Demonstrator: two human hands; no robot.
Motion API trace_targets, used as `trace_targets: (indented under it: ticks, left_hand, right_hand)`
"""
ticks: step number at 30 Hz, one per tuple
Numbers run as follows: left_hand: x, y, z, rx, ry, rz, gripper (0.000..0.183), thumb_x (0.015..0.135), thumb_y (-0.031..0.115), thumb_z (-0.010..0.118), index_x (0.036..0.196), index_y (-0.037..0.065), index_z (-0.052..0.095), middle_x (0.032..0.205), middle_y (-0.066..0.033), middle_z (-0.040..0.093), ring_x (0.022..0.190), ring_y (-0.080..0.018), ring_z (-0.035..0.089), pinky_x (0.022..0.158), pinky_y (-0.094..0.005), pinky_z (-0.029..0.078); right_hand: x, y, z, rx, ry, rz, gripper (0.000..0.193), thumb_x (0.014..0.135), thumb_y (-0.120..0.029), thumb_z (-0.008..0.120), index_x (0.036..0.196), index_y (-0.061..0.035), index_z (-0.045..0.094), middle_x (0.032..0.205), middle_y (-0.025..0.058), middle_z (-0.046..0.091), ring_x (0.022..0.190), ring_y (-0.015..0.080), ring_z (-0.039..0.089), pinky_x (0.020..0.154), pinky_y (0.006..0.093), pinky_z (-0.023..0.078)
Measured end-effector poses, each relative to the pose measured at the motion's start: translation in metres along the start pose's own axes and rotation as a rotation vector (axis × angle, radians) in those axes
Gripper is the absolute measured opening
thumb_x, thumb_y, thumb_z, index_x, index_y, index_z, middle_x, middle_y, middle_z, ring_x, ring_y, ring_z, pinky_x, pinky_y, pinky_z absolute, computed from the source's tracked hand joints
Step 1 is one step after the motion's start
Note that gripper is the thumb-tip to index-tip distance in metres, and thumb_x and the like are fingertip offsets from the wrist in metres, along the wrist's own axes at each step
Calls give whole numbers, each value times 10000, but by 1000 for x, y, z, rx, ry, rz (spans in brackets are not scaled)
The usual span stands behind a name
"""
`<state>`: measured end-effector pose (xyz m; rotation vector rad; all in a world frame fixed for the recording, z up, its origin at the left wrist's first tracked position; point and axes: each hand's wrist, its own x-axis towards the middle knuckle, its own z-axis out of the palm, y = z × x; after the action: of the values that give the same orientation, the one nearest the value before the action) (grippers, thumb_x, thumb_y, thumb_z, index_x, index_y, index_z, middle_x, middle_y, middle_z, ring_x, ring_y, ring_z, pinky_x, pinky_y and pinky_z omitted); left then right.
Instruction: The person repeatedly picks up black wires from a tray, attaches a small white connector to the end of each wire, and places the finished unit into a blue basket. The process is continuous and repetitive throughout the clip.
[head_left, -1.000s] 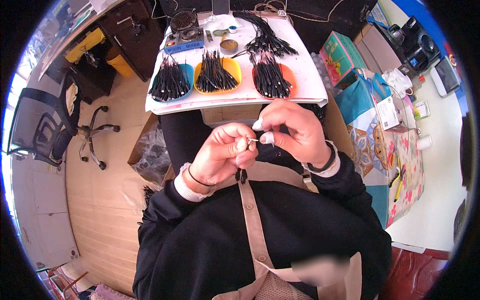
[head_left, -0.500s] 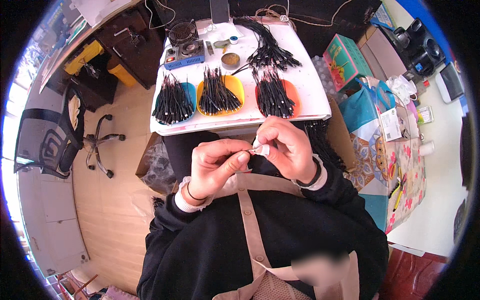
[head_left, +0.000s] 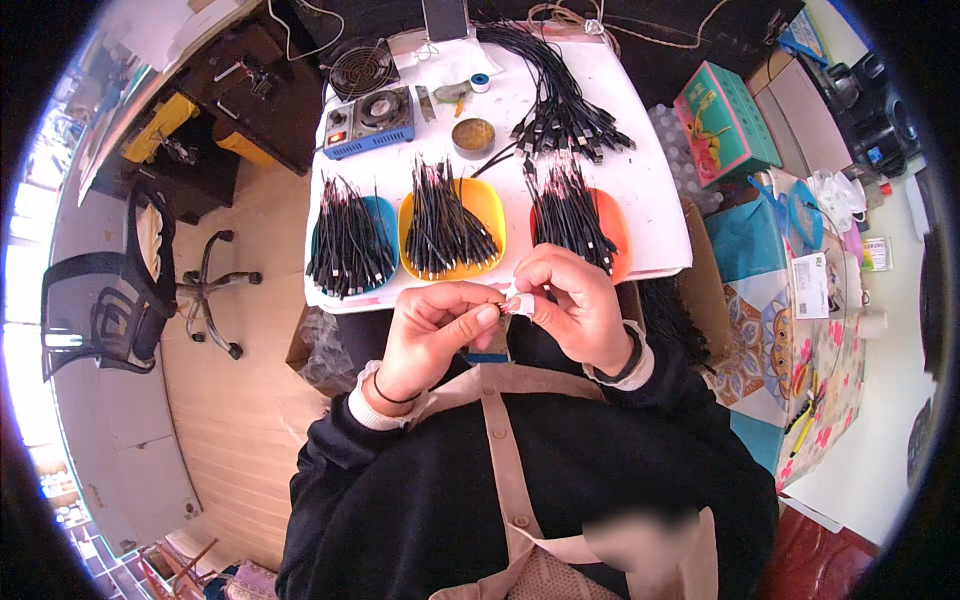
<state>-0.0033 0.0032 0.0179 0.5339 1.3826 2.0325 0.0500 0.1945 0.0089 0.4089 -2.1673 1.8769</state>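
In front of my chest, my left hand and my right hand meet with thumbs and forefingers pinched. Between them is the end of a thin wire with a reddish tip, its far part hidden by my fingers. White wrapping covers the thumb and forefinger tips of my right hand. Just beyond my hands, black cables with stripped coloured wire ends lie bundled in a blue tray, a yellow tray and a red-orange tray, along the front of the white table.
At the back of the table are a blue heating device, a fan, a solder spool, a round tin and a large pile of black cables. An office chair stands left; pliers lie right.
The view has tilted, so the table and trays appear lower and closer to my hands. Both hands keep their pinch on the wire, with only small finger shifts.
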Motion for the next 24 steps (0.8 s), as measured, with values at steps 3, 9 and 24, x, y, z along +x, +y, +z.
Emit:
trace_targets:
  ticks: [3,9,24]
  left_hand:
    - [18,27,-2,160,30,16,137,934,29,584,1035,-37,650,777,-26,639,671,-62,568,613,-192,449]
    - [111,60,-34,978,111,310,118,909,36,600,978,-53,633,787,-65,674,714,-93,620,659,-235,491]
    - [233,-20,-115,1872,-216,432,5,746,14,589,750,13,588,881,-144,547,741,-323,653,644,-408,541]
  right_hand:
    - [7,17,-6,102,101,-34,155,912,-132,615,919,17,571,870,57,538,736,119,508,669,243,424]
    - [5,34,-16,58,-25,118,212,944,-191,567,939,20,583,856,94,579,733,150,556,664,255,439]
    - [-6,59,-22,29,-230,181,130,885,-114,580,963,-11,599,868,120,624,788,288,613,701,368,478]
